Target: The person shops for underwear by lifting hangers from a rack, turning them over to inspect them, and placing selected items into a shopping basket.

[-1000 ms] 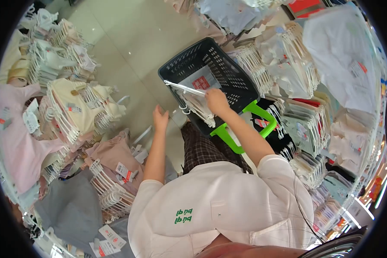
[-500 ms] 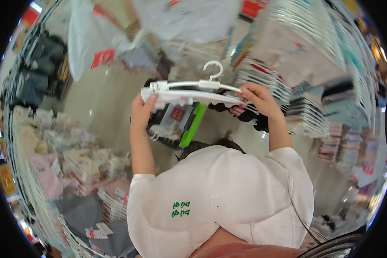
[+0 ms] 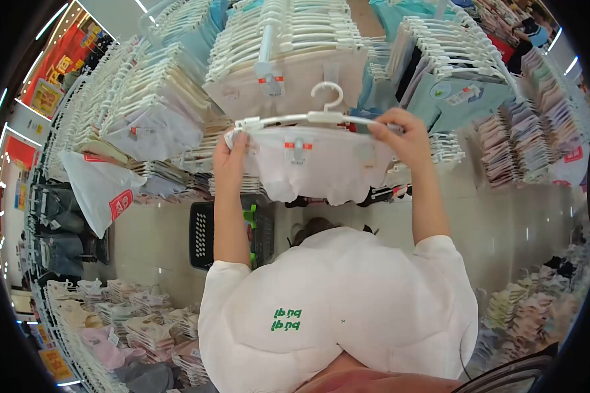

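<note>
A pale pink garment (image 3: 321, 164) with a red and white tag hangs from a white plastic hanger (image 3: 328, 118), held out level before me. My left hand (image 3: 231, 149) grips the left end of the hanger and the garment's corner, thumb in front. At the right end, my right hand (image 3: 403, 136) pinches the hanger and the garment's edge between thumb and fingers. The hanger's hook points up, in front of a rack of similar pale garments (image 3: 288, 82).
Racks of hung clothes surround me, with light blue garments (image 3: 462, 98) at the upper right. A white bag-like sheet with a red label (image 3: 98, 190) hangs at the left. A dark basket with green parts (image 3: 263, 229) stands on the floor (image 3: 157, 242) below.
The view has swung up toward the racks. The garment, seen nearly edge-on before, now shows its front and tag. Both hands keep their hold at the hanger's ends.
</note>
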### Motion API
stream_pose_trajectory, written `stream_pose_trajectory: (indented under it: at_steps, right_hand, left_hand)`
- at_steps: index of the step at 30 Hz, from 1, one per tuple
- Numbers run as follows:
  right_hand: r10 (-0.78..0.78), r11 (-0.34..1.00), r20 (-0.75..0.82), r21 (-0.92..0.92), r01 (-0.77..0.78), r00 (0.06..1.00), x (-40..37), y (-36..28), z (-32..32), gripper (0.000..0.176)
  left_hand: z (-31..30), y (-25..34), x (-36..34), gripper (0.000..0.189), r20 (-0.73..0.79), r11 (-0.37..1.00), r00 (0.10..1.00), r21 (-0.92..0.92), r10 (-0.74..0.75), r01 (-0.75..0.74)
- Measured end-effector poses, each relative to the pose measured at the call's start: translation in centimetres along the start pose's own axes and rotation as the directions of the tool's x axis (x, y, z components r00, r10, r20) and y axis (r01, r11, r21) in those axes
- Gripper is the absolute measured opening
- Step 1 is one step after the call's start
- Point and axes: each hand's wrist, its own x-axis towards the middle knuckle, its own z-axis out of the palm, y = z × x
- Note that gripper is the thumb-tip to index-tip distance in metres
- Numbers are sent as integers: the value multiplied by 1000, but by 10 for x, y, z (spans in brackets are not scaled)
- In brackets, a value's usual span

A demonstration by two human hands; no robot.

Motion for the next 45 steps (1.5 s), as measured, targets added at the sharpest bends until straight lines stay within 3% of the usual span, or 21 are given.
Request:
stream_pose_trajectory:
  at_steps: [6,8,16,19,21,25,28,32,34,36,37,39,41,43,45]
  right_hand:
    - [-86,996,-69,-4,86,994,61,-15,1,16]
    - [-201,978,-102,33,205,974,75,-24,7,12]
    - [-243,968,-84,-80,237,966,110,-34,24,18]
    - [-308,939,-69,-181,291,949,113,-31,28,18]
    - [-353,918,-74,-217,331,933,114,-33,27,17]
    - [-432,876,-59,-265,403,900,115,-33,33,14]
    - [-427,864,-84,-330,380,900,112,-36,36,13]
    - [-408,863,-96,-363,350,908,108,-39,37,13]
    - [-714,619,-152,-592,516,683,108,-39,39,12]
    - [-735,600,-163,-609,519,658,86,-36,39,16]
    - [-756,577,-175,-634,515,631,70,-34,40,20]
    - [-722,636,-160,-537,554,673,30,3,52,24]
    - [-596,714,16,-448,539,803,-7,39,70,22]
    - [-263,943,194,-154,294,945,-48,81,100,22]
    - [25,1000,399,-19,-19,917,-91,131,121,18]
  left_hand:
    - [11,23,45,27,-228,988,966,-63,125,-142]
    - [10,31,54,28,-243,984,958,-50,153,-170]
    - [-5,16,76,29,-303,968,932,-87,198,-234]
    - [-4,2,80,28,-296,976,936,-47,191,-214]
    - [0,-4,80,27,-311,973,942,-146,129,-181]
    - [-6,-9,82,27,-316,975,942,-145,114,-166]
    - [-11,-15,88,27,-289,963,950,-201,118,-180]
    - [-8,-3,80,26,-275,991,961,-122,23,-58]
    - [-10,-4,75,27,-280,997,960,-73,-18,-3]
    - [-14,-23,67,30,-291,990,946,34,139,-135]
    - [-16,-33,59,30,-321,990,937,39,140,-135]
    - [-19,-59,32,33,-272,999,962,-4,38,-41]
    - [-27,-86,-6,33,-232,996,969,15,-85,91]
    - [-45,-128,-50,39,-262,981,960,138,-99,139]
    - [-58,-144,-99,39,-472,938,872,225,-131,262]
